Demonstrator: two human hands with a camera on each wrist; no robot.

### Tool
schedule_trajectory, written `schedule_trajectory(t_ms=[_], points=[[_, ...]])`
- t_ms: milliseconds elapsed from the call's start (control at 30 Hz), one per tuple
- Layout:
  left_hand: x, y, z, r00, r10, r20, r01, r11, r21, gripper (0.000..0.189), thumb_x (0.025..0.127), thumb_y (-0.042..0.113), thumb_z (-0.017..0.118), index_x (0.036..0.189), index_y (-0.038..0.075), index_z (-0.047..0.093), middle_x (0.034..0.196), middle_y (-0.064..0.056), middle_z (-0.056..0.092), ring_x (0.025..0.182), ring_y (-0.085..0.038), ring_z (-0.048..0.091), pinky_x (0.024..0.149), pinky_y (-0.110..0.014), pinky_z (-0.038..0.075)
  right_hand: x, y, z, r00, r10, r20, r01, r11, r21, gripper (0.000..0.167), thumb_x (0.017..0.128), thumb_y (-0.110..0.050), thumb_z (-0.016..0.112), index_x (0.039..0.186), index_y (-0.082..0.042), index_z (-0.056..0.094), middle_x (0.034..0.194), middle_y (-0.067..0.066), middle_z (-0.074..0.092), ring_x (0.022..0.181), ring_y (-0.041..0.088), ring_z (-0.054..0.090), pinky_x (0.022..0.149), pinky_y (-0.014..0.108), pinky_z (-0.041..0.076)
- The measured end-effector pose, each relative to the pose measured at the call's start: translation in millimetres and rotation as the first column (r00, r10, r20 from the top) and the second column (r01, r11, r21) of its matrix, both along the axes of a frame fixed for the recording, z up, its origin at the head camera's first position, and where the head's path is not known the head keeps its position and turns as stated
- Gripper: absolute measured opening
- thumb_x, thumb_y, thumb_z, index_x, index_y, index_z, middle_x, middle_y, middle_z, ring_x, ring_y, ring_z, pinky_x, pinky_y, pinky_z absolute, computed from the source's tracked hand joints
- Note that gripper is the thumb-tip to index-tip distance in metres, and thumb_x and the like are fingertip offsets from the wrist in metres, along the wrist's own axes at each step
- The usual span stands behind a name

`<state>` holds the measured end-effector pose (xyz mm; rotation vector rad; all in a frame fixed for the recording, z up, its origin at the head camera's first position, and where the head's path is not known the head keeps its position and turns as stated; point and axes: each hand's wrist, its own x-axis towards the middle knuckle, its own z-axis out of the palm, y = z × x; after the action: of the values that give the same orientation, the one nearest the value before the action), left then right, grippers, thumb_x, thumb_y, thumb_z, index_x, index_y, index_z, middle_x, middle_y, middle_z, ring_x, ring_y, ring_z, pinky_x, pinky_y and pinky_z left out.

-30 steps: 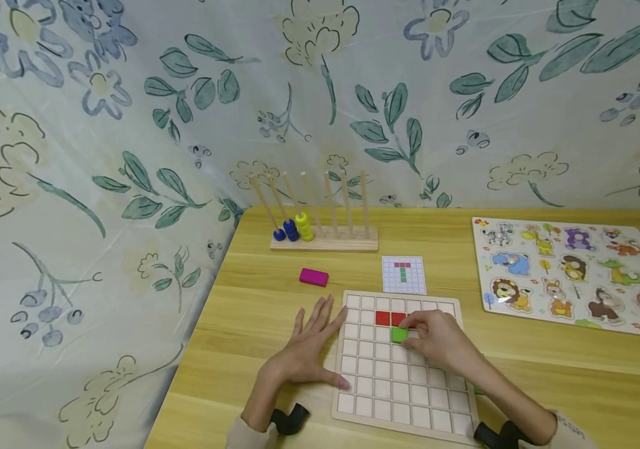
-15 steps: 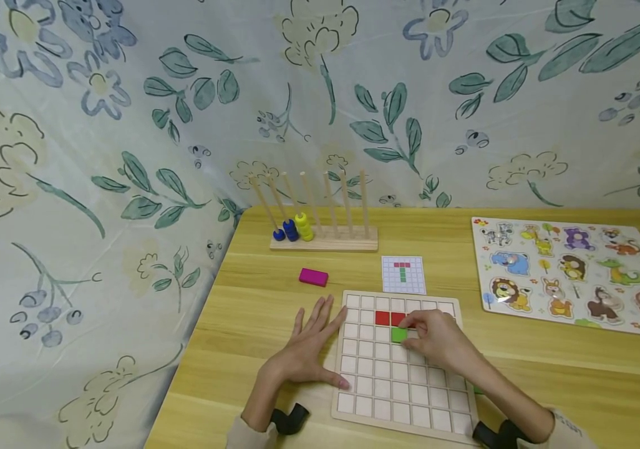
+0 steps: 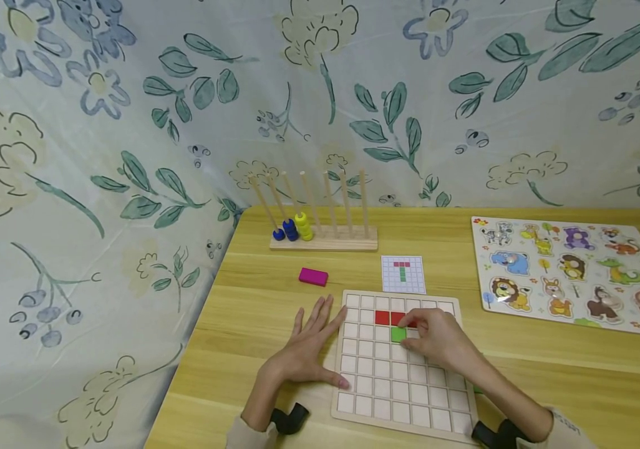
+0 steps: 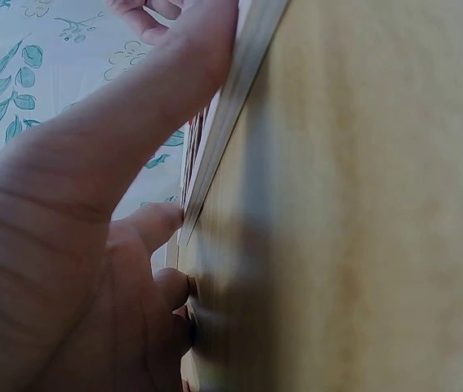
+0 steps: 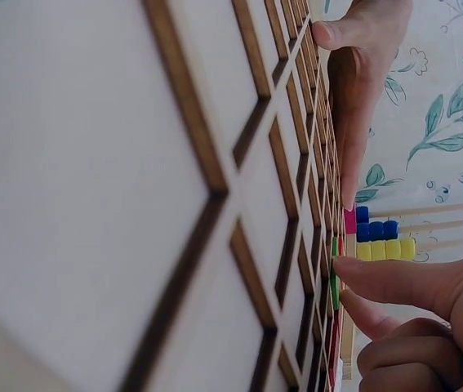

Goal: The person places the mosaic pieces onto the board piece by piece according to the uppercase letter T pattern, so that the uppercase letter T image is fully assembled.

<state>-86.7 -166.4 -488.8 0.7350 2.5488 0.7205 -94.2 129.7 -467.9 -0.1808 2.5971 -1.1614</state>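
Observation:
A wooden grid board (image 3: 401, 393) lies on the table in the head view. My left hand (image 3: 304, 355) is spread along its left side, thumb and index finger touching the rim. With thumb and index finger, my right hand (image 3: 438, 340) pinches a green square tile (image 3: 398, 335) in a cell under the middle of a row of red tiles (image 3: 382, 318). Those fingers partly cover the rightmost red tile. In the right wrist view, the thumb (image 5: 378, 273) touches the green tile (image 5: 336, 273) at its edge. The left wrist view has the left hand (image 4: 125, 302) against the board's side.
Behind the board lies a pattern card (image 3: 403, 274) with a red-and-green T. A magenta block (image 3: 313, 277) is left of it. A peg abacus (image 3: 324, 240) stands at the back, an animal puzzle (image 3: 572, 271) at right. Green bits (image 3: 478, 390) show beside the right forearm.
The green tile, slightly raised at its near edge a second ago, now looks flat in its cell. Both hands have stayed almost in place.

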Motion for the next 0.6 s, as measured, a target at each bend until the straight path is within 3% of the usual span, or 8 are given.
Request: schedule_trajectory(t_ms=[400,600], points=[[-1.0,-0.3,-0.5,1.000,-0.005,-0.002,0.005,1.000,0.001,0.134,0.072,0.058,0.090,0.168,0.022,0.004,0.175,-0.011,-0.015,0.162,-0.031,-0.015,0.126,-0.066,-0.014,-1.3,3,-2.8,1.000,0.020,-0.016,-0.021,1.000,-0.021,0.020,0.082,-0.010,0.086,0.100,-0.011,0.078,0.054,-0.006,0.036,0.051,0.008,0.032,0.048,0.020,0.026],[-1.3,-0.7,-1.7,1.000,-0.005,0.002,0.005,1.000,-0.001,0.134,0.072,0.058,0.090,0.168,0.023,0.003,0.175,-0.010,-0.016,0.162,-0.031,-0.015,0.126,-0.066,-0.014,-0.8,12,5.1,1.000,-0.008,-0.012,0.008,1.000,-0.018,0.018,0.084,-0.020,0.086,0.099,-0.013,0.080,0.055,-0.006,0.033,0.051,0.008,0.030,0.050,0.022,0.026]])
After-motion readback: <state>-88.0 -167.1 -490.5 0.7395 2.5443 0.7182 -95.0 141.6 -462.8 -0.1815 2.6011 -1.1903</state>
